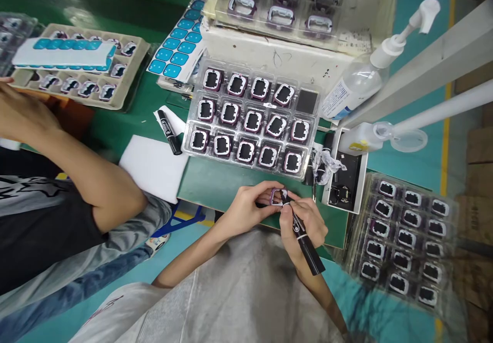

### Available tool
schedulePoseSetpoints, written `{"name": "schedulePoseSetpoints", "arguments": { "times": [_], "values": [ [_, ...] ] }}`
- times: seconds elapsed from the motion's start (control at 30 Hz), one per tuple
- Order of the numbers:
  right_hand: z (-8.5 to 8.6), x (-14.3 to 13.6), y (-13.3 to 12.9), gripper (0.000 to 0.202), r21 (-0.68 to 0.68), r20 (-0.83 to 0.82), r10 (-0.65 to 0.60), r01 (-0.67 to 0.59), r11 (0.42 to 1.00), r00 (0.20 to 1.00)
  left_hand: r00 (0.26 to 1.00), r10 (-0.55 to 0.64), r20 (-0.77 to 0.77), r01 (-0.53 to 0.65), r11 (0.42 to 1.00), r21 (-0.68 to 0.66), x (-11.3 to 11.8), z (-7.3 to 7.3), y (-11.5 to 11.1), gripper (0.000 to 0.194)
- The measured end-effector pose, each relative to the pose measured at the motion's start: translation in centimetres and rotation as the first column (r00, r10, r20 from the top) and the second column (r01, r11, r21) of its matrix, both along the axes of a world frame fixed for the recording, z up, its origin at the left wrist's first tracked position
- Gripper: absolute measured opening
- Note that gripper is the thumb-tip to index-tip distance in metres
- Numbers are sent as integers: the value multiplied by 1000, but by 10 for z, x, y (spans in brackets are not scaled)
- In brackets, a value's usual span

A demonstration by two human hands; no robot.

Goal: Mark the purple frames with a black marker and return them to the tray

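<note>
My left hand (250, 207) is closed on a small purple-and-white square frame (275, 196), held just off the near edge of the green table. In my right hand (306, 220) is a black marker pen (308, 248), gripped like a pen with its tip at the frame's right side. Whether the tip touches the frame I cannot tell. Straight ahead lies a clear plastic tray (246, 166) of similar frames in pockets, its far-right pocket holding only a dark square. A second black marker (168, 131) rests left of the tray on white paper.
A white box (364, 178) with small dark parts stands at right, by a pump bottle (358, 83). Another loaded tray (404, 240) sits lower right. White foam (152, 168) lies left. A co-worker's arm (77, 153) reaches in near a beige tray (138, 50).
</note>
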State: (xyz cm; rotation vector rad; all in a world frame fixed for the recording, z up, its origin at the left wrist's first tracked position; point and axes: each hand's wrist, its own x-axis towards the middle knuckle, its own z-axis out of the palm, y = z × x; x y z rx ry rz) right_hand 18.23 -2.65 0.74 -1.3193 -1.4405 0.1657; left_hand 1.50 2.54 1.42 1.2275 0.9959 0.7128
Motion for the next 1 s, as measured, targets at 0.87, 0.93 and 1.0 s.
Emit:
{"name": "schedulePoseSetpoints", "arguments": {
  "times": [0.87, 0.93, 1.0],
  "values": [
    [7, 1, 8, 27, 219, -127, 165, -134, 966, 978, 975, 18, 220, 16, 988, -154, -7, -9, 7, 55],
    [6, 1, 6, 29, 221, -138, 176, -143, 965, 975, 974, 18, 225, 16, 989, -149, -7, -10, 7, 53],
    [3, 3, 2, 27, 214, -162, 154, -118, 970, 975, 975, 18, 221, 15, 989, -146, -7, -10, 6, 52]
  ]
}}
